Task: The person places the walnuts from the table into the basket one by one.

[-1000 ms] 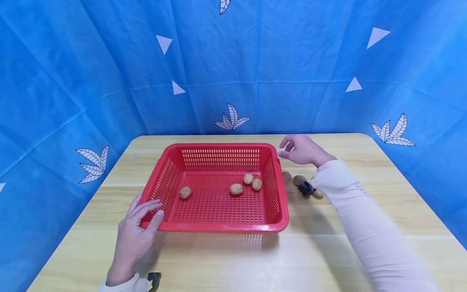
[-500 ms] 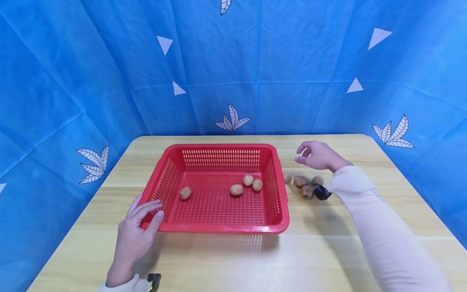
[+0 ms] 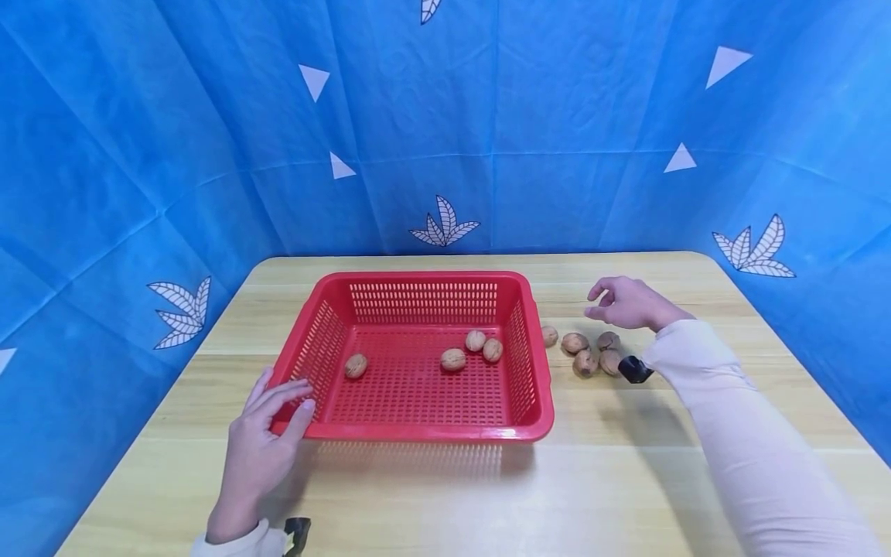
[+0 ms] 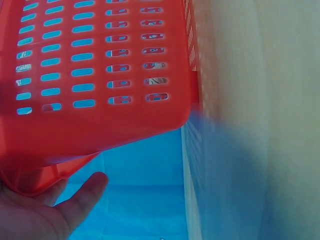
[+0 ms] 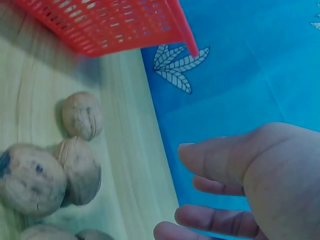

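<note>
My left hand (image 3: 263,441) rests at the near-left corner of a red plastic basket (image 3: 418,433), its relaxed fingers lying over the rim. In the left wrist view, extended fingers (image 4: 85,197) show outside the basket's corner. Several walnuts lie inside the basket: one walnut (image 3: 356,366) at the left, and the rest, such as this walnut (image 3: 453,360), grouped toward the right. My right hand (image 3: 629,303) hovers right of the basket, fingers loosely bent with nothing between them. Just in front of it on the table sit several loose walnuts (image 3: 586,363); the right wrist view shows some close up, including one walnut (image 5: 82,115).
The basket stands on a light wooden table (image 3: 431,503). A blue curtain (image 3: 557,116) with white leaves and triangles hangs behind and at both sides. Each wrist carries a small black device, such as the right one's black device (image 3: 635,369).
My right hand has moved right, away from the basket's right rim, uncovering more of the loose walnuts on the table. The left hand, basket and walnuts inside it have stayed put.
</note>
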`<state>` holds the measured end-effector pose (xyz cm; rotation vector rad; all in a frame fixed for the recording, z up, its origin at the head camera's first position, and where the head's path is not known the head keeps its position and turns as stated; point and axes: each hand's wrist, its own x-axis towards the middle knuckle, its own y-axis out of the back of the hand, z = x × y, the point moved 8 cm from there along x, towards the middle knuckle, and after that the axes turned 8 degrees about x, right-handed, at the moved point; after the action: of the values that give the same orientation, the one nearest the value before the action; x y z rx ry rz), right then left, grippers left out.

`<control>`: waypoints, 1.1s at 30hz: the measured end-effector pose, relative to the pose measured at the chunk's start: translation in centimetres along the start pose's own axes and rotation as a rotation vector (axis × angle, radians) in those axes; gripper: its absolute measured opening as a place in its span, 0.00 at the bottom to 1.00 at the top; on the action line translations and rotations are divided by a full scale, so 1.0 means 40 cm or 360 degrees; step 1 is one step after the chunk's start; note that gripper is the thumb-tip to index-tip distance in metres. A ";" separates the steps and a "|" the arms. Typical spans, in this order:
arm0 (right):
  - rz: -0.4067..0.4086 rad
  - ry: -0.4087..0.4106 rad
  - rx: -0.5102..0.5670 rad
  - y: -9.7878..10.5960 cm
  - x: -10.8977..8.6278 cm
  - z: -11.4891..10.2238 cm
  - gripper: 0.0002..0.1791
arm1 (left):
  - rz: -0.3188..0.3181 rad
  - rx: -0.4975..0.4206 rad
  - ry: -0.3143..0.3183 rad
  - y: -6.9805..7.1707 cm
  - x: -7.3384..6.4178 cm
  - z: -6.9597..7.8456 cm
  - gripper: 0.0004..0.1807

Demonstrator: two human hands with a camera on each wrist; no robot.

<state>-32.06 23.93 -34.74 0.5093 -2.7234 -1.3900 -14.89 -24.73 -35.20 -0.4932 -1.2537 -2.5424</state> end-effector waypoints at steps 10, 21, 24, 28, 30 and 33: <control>-0.0051 -0.0054 -0.0035 -0.011 -0.020 0.055 0.22 | 0.0007 0.0009 -0.0007 0.003 0.001 0.000 0.16; -0.0163 -0.0136 0.0007 -0.057 -0.024 0.106 0.23 | 0.0019 0.0011 -0.0017 0.002 -0.004 0.001 0.15; -0.0193 -0.0151 0.0032 -0.071 -0.023 0.118 0.22 | 0.0005 0.0016 -0.0006 0.003 -0.005 0.000 0.16; -0.0199 -0.0129 0.0041 -0.081 -0.021 0.122 0.19 | 0.0006 0.0019 -0.0007 0.002 -0.004 0.000 0.15; -0.0190 -0.0114 0.0042 -0.082 -0.021 0.119 0.18 | 0.0010 0.0020 -0.0012 0.002 -0.003 -0.001 0.15; -0.0181 -0.0098 0.0048 -0.079 -0.021 0.112 0.17 | 0.0014 0.0021 -0.0018 0.001 -0.001 -0.002 0.15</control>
<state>-31.24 25.97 -39.86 0.6436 -2.8086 -1.4142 -14.84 -24.81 -35.23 -0.5099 -1.2684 -2.5258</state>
